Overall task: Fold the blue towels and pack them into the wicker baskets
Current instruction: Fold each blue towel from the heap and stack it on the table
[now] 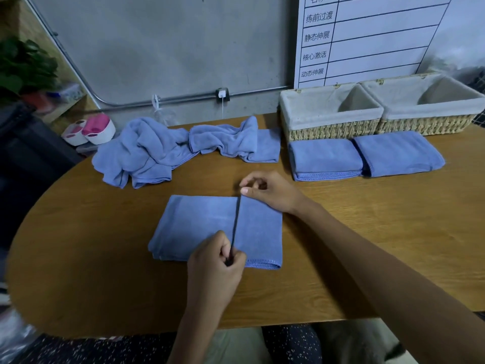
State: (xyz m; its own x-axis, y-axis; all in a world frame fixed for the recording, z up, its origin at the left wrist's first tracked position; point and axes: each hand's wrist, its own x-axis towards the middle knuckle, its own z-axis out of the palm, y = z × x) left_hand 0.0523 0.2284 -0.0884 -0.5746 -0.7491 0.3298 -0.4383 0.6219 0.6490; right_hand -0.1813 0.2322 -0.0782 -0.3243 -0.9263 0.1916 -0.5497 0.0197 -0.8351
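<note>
A partly folded blue towel (199,227) lies flat in the middle of the wooden table (367,232). Its right part is lifted into a thin upright edge. My left hand (215,269) pinches the near end of that edge, and my right hand (270,191) pinches the far end. Two folded blue towels (325,158) (396,152) lie side by side at the right. Behind them stand two wicker baskets with pale cloth liners, the left basket (328,127) and the right basket (427,122), and I see nothing inside them. A heap of unfolded blue towels (162,151) lies at the back left.
A white board with a printed table (367,35) leans on the grey wall behind the baskets. Off the table's left end are a pink and white container (97,130), a green plant (23,64) and a dark object (26,153).
</note>
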